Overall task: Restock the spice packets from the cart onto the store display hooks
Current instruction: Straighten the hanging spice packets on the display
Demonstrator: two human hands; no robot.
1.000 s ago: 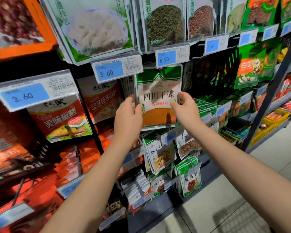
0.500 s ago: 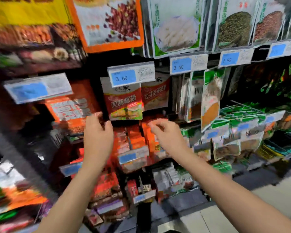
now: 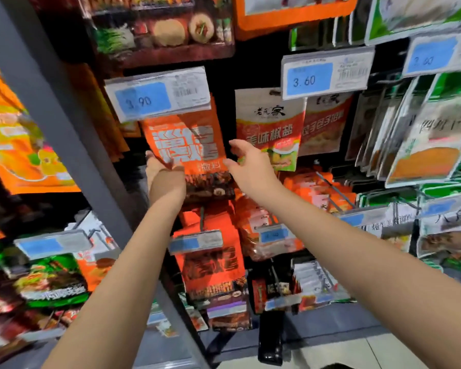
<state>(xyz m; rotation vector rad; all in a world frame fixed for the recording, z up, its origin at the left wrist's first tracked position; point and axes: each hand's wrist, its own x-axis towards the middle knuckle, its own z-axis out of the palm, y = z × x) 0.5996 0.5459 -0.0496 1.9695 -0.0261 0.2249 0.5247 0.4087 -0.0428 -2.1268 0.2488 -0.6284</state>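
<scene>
Below the 3.90 price tag [image 3: 157, 94], an orange spice packet [image 3: 189, 145] is showing, its top hidden behind the tag. The left hand [image 3: 165, 182] is pinching the packet's lower left edge. Below and right of the tag, the right hand [image 3: 250, 169] is hovering just beside the packet with its fingers spread.
</scene>
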